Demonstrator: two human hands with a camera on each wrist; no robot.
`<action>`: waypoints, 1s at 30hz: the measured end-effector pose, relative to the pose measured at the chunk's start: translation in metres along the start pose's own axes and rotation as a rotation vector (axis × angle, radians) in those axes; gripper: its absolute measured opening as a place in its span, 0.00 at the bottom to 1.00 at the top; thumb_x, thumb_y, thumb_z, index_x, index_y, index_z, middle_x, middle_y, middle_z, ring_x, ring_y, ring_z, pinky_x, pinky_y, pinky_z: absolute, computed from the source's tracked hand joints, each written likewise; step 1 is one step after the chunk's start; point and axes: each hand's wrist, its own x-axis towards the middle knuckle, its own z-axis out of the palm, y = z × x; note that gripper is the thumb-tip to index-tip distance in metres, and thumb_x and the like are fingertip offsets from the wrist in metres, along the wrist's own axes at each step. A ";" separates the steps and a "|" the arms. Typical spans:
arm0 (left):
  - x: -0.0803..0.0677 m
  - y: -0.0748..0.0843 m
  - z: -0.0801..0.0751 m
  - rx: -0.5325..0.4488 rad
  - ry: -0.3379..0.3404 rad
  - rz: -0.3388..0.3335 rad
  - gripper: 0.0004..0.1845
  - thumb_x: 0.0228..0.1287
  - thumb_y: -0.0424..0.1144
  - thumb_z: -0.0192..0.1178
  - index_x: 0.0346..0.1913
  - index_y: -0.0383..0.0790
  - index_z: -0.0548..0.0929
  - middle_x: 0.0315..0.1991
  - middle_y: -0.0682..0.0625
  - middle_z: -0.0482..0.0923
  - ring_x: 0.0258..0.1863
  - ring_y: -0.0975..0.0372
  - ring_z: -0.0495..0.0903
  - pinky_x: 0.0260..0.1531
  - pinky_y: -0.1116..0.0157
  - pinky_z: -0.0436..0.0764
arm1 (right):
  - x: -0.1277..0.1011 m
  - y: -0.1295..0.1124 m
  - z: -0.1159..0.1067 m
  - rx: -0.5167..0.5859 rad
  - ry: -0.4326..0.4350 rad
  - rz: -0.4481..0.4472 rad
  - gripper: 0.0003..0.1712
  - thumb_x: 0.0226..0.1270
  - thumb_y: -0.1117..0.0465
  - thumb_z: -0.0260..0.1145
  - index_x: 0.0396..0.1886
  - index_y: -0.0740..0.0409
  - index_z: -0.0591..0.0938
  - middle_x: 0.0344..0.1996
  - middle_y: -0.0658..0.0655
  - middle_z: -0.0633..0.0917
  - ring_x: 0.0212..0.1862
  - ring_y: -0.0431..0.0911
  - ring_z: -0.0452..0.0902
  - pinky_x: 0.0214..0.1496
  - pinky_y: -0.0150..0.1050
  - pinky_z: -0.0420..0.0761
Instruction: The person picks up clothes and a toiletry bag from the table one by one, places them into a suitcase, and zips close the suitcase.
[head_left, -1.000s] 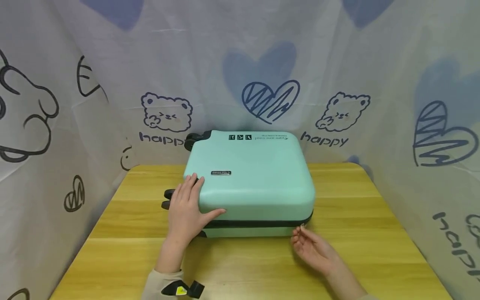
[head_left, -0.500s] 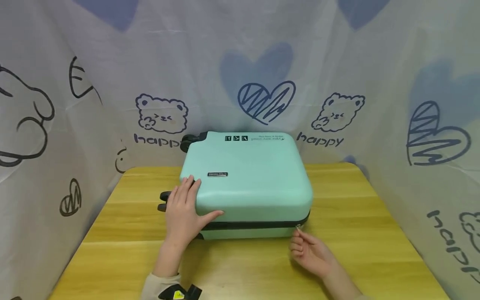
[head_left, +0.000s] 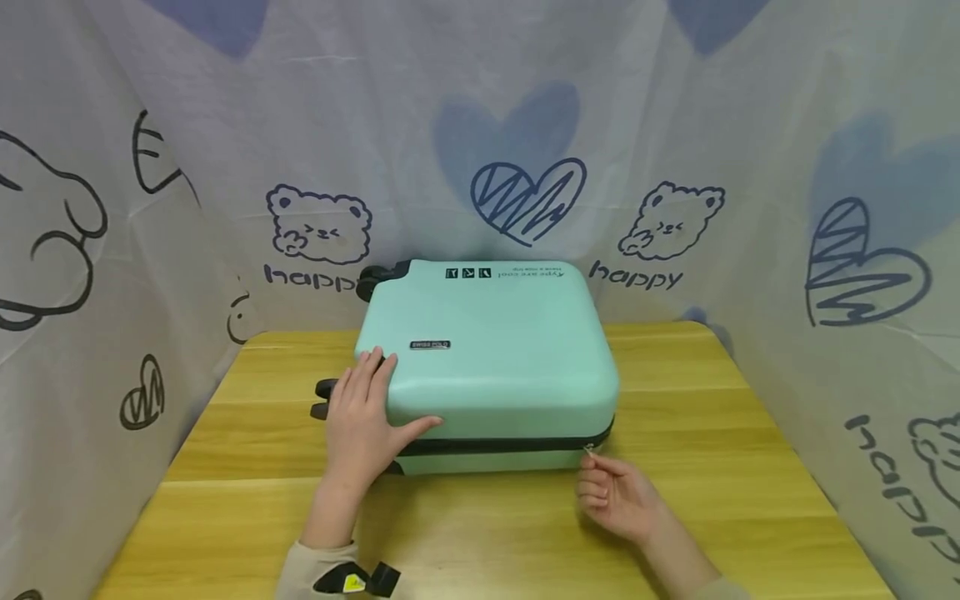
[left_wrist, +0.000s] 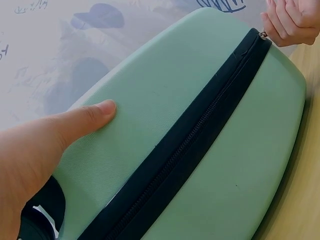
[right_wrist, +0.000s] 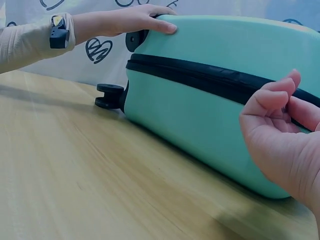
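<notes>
A mint-green hard-shell suitcase lies flat on the table, wheels to the left. My left hand rests over its front left corner, thumb along the front side and fingers on the top edge. Along the front side runs a black zipper, its teeth together over the stretch seen in the left wrist view. At the front right corner my right hand pinches the small metal zipper pull between thumb and finger, other fingers curled. The right wrist view hides the pull behind the right hand.
Black wheels stick out on the suitcase's left. The wooden table has light-patterned curtains at its back and sides. A dark wrist strap device sits on the left sleeve.
The right hand has shifted slightly left, and the zipper pull shows more clearly between its fingertips. The left hand stays on the suitcase. The head view has shifted slightly.
</notes>
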 end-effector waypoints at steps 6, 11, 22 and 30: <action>0.000 -0.004 -0.001 -0.001 -0.024 -0.010 0.57 0.36 0.73 0.68 0.67 0.36 0.71 0.67 0.37 0.71 0.68 0.44 0.69 0.68 0.45 0.65 | 0.002 -0.003 0.003 -0.060 0.054 -0.010 0.21 0.80 0.58 0.36 0.39 0.58 0.76 0.24 0.46 0.61 0.28 0.38 0.51 0.34 0.29 0.55; -0.001 -0.007 -0.004 -0.007 -0.077 0.050 0.56 0.35 0.65 0.75 0.69 0.39 0.70 0.68 0.37 0.68 0.69 0.44 0.66 0.69 0.44 0.63 | -0.003 -0.004 0.004 -0.083 0.085 -0.036 0.25 0.81 0.58 0.32 0.40 0.59 0.77 0.24 0.47 0.58 0.29 0.39 0.49 0.35 0.30 0.55; -0.011 -0.049 -0.035 0.029 -0.159 0.117 0.50 0.34 0.59 0.77 0.65 0.41 0.73 0.63 0.39 0.72 0.71 0.42 0.61 0.71 0.38 0.52 | -0.004 0.002 -0.001 -0.095 0.070 -0.044 0.25 0.81 0.57 0.31 0.42 0.58 0.77 0.26 0.47 0.59 0.31 0.40 0.50 0.37 0.29 0.58; -0.009 -0.062 -0.042 0.057 -0.181 0.198 0.42 0.38 0.59 0.75 0.55 0.35 0.79 0.54 0.41 0.79 0.67 0.44 0.66 0.69 0.38 0.56 | -0.004 0.000 -0.001 -0.115 0.077 -0.055 0.26 0.81 0.57 0.30 0.42 0.58 0.77 0.26 0.48 0.61 0.31 0.40 0.52 0.37 0.29 0.61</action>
